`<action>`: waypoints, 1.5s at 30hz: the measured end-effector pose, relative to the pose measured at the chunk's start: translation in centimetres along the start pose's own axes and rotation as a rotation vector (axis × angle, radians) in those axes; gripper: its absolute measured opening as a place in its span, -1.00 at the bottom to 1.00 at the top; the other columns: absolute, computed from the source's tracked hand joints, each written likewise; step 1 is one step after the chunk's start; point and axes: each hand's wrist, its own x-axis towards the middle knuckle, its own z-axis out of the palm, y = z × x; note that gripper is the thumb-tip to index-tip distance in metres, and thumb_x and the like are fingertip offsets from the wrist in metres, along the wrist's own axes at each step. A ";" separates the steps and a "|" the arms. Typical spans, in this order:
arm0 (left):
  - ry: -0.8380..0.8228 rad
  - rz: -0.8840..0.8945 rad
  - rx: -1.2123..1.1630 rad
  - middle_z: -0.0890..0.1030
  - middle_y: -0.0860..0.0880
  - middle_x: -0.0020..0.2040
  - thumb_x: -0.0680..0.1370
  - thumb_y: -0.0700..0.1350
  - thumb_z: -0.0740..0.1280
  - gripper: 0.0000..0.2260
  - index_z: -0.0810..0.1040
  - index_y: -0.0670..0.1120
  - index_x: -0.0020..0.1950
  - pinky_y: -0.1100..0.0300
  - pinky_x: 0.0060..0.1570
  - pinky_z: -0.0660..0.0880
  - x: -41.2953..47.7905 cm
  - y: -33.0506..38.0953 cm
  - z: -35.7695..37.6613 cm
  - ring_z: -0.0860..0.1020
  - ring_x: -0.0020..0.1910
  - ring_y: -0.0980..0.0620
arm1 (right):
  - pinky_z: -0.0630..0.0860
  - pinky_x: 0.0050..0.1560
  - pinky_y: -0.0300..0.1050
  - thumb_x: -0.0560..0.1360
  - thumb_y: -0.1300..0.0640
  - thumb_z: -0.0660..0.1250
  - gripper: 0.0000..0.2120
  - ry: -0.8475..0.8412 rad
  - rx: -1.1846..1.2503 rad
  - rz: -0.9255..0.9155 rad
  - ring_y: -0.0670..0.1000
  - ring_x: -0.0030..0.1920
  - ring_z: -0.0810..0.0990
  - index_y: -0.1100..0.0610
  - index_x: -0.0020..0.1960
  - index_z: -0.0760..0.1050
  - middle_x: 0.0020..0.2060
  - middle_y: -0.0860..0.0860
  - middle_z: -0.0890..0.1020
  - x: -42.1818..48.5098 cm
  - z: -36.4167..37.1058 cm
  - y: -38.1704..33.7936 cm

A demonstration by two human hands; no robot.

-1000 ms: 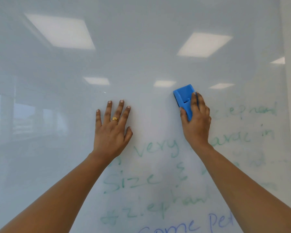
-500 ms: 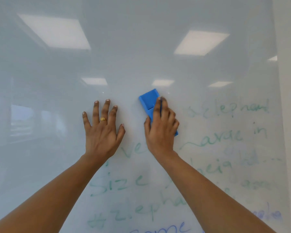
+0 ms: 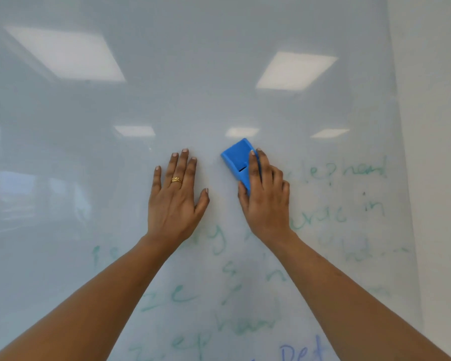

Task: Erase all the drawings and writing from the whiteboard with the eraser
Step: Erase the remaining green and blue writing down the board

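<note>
While the whiteboard (image 3: 219, 61) carries faint green writing (image 3: 365, 170), "in" readable at three o'clock, the left hand (image 3: 176, 201) lies flat, fingers spread; the right hand (image 3: 266, 201) grips the central blue eraser (image 3: 236, 158), long axis toward eleven o'clock.

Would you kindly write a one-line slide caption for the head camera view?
Left hand flat on the whiteboard; right hand holds a blue eraser against it, beside faint green writing.

A pale wall (image 3: 438, 126) occupies the strip at far right.
</note>
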 end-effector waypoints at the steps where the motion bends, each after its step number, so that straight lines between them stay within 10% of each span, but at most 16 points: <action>1: 0.001 -0.011 0.002 0.22 -0.14 0.49 0.54 0.09 0.02 -0.42 0.24 -0.20 0.47 0.05 0.41 -0.11 -0.1 0.2 0.2 0.16 0.47 -0.05 | 0.47 -0.18 -0.06 0.51 0.00 0.10 -0.49 0.009 -0.017 0.037 0.12 0.00 0.49 0.20 0.40 0.26 0.32 0.12 0.44 0.3 0.0 1.2; 15: -0.008 -0.081 0.026 0.12 -0.11 0.52 0.53 0.16 -0.08 -0.37 0.16 -0.18 0.50 -0.04 0.44 -0.06 -0.3 1.2 0.3 0.05 0.51 -0.03 | 0.42 -0.10 0.10 0.55 -0.01 0.01 -0.47 0.001 0.064 0.506 0.23 0.12 0.43 0.21 0.45 0.21 0.39 0.15 0.33 2.5 -0.3 6.4; 30: 0.014 -0.090 0.025 0.21 -0.11 0.50 0.53 0.15 -0.05 -0.39 0.25 -0.19 0.47 -0.10 0.42 0.03 0.7 6.4 1.8 0.15 0.49 -0.06 | 0.43 -0.21 -0.06 0.52 -0.03 0.09 -0.49 -0.002 -0.004 -0.148 0.08 -0.02 0.52 0.19 0.39 0.32 0.34 0.09 0.44 0.1 0.3 3.4; 45: 0.001 0.181 0.058 0.32 -0.11 0.45 0.55 0.10 0.04 -0.47 0.37 -0.15 0.41 -0.02 0.38 0.05 2.3 13.4 4.5 0.27 0.44 -0.08 | 0.48 -0.27 -0.04 0.51 0.00 0.08 -0.49 0.066 -0.055 0.110 0.17 -0.07 0.55 0.21 0.38 0.33 0.30 0.14 0.47 2.2 -0.2 15.4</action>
